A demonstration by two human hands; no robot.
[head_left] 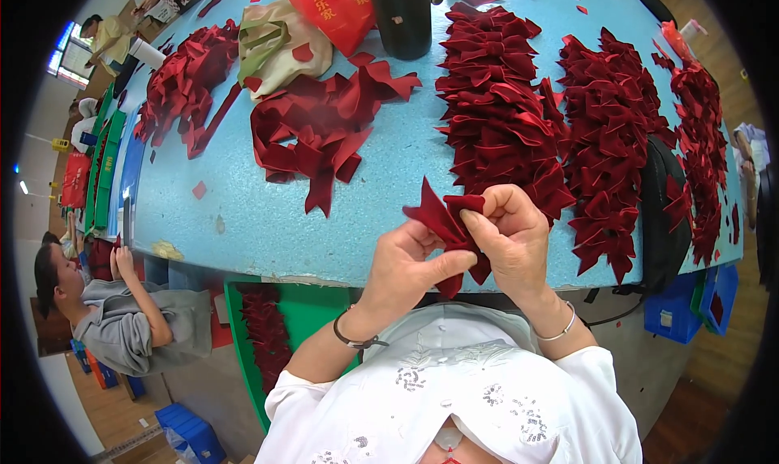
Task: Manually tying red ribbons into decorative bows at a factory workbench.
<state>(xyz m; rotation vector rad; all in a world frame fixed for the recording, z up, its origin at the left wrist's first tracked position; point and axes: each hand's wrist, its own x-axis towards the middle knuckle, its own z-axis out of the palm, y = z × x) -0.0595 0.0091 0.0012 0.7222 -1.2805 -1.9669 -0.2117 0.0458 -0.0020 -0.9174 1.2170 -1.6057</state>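
Between my two hands, just above the table's near edge, is a dark red velvet bow (439, 219). My left hand (410, 257) pinches it from the left, with the thumb lying across its lower middle. My right hand (513, 237) grips the upper right loop between thumb and fingers. One pointed tail sticks up to the left, and other ends hang below my fingers. Right behind my hands, a long stack of finished-looking red bows (495, 99) runs away from me. Loose red ribbon strips (312, 127) lie in a heap to the left.
More bow rows (604, 131) lie at the right, beside a black bag (667, 212). A black tumbler (402, 18), red bag (329, 6) and cream cloth bag (284, 46) stand at the back. A green bin (312, 306) is below the edge; a person in grey (150, 322) sits left.
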